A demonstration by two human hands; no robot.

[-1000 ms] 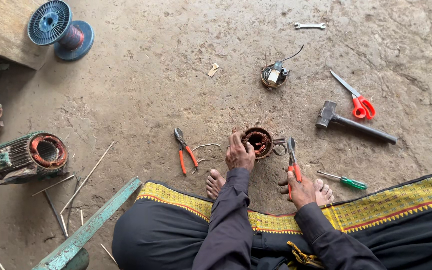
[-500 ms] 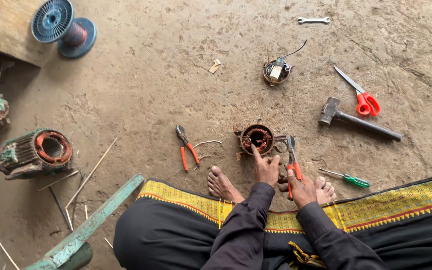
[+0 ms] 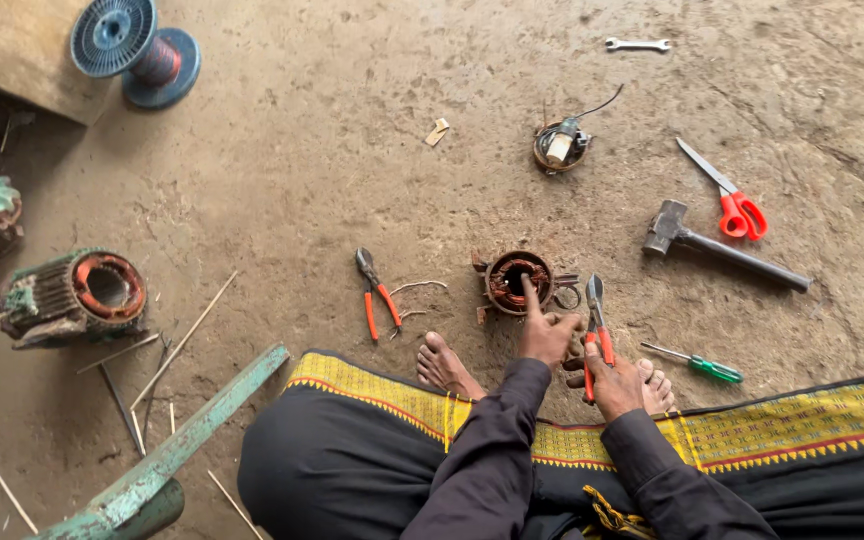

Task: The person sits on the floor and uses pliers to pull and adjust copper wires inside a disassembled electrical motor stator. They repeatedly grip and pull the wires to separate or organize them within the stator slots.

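Note:
A small motor stator [image 3: 518,282] with copper windings sits on the dirt floor just in front of my bare feet. My left hand [image 3: 544,330] rests at its near edge, the forefinger stretched into the copper coil. My right hand [image 3: 614,378] is closed around the red handles of a pair of cutters [image 3: 595,322], whose jaws point away from me beside the stator. Both arms wear dark sleeves.
Red-handled pliers [image 3: 373,292] lie left of the stator, a green screwdriver [image 3: 700,364] right of my hand. Farther off are a hammer [image 3: 717,246], red scissors [image 3: 728,198], a small coil part [image 3: 561,146], a spanner [image 3: 638,44], a blue wire spool [image 3: 134,48] and a larger stator [image 3: 80,294].
My left hand has slid from the stator's left rim to its near right side, and now one finger points into the coil. The right hand keeps hold of the cutters.

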